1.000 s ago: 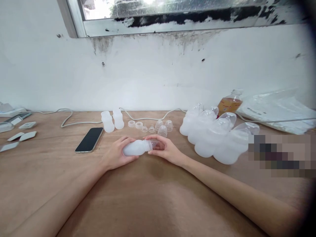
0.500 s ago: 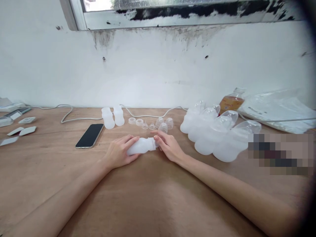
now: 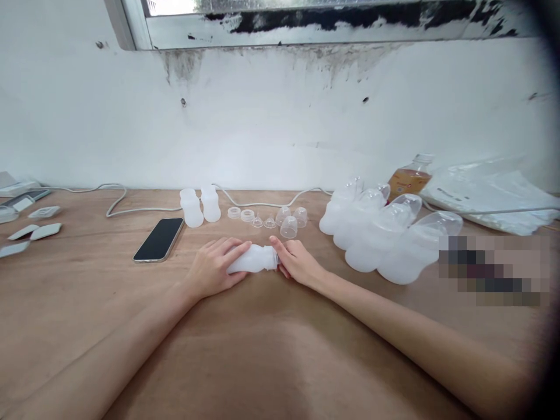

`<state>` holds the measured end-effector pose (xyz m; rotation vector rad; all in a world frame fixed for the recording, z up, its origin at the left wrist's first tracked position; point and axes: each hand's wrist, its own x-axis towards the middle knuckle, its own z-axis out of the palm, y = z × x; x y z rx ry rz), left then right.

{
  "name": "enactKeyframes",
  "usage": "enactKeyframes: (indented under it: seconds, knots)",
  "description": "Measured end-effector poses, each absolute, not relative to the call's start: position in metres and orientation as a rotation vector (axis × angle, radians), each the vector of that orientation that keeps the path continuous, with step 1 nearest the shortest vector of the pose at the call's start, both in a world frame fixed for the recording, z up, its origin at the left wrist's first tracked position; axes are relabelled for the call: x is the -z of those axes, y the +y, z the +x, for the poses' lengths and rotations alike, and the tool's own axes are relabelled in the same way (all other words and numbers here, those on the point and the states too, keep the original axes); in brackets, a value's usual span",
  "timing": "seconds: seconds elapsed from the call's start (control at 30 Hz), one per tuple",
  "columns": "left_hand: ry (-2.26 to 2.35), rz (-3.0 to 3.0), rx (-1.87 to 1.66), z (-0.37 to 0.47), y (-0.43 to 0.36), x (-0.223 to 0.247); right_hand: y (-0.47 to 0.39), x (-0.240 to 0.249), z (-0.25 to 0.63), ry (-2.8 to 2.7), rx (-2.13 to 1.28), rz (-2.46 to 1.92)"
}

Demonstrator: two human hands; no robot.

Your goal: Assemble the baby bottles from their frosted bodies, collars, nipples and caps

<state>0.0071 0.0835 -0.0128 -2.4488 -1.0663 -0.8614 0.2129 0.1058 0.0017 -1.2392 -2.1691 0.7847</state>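
My left hand [image 3: 219,265] is wrapped round the body of a white translucent bottle [image 3: 254,259], which lies on its side with its neck to the right. At the neck end, my right hand [image 3: 295,261] has its fingers curled in against the bottle's mouth, the thumb raised; a small clear part shows there, mostly hidden by the fingers. Just behind the hands stand clear domed caps [image 3: 289,227], two clear nipples [image 3: 269,221] and two white rings [image 3: 247,216]. Two more white bottles [image 3: 211,204] stand upright to the left of the rings.
A phone [image 3: 158,240] lies left of my left hand. Several capped bottles [image 3: 402,256] stand at the right, before an orange-labelled bottle [image 3: 409,182] and a plastic bag [image 3: 485,192]. A cable [image 3: 280,205] runs along the wall. White pieces [image 3: 46,231] lie far left.
My right hand's fingers have curled in and its thumb has lifted at the bottle's mouth. The front domed cap is now uncovered. My left hand has barely moved.
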Motion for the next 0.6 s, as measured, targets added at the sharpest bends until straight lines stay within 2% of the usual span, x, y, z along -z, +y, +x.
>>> enactKeyframes:
  seconds: [0.13,0.27,0.37,0.43,0.6]
  knots:
    - [-1.093,-2.398,0.896,0.008,0.085,0.014,0.112,-0.019,0.222,-2.207,-0.66,-1.27]
    - [-1.132,-2.367,0.914,0.008,0.086,0.015,0.121,-0.032,0.235,-2.459,-0.561,-0.791]
    - [-1.138,-2.369,0.904,0.008,0.086,0.014,0.121,-0.028,0.236,-2.535,-0.527,-0.7]
    - [-1.115,-2.377,0.885,0.007,0.086,0.013,0.117,-0.023,0.232,-2.477,-0.687,-0.812]
    - [-1.078,-2.378,0.875,0.007,0.084,0.012,0.112,-0.022,0.218,-2.204,-1.452,-1.096]
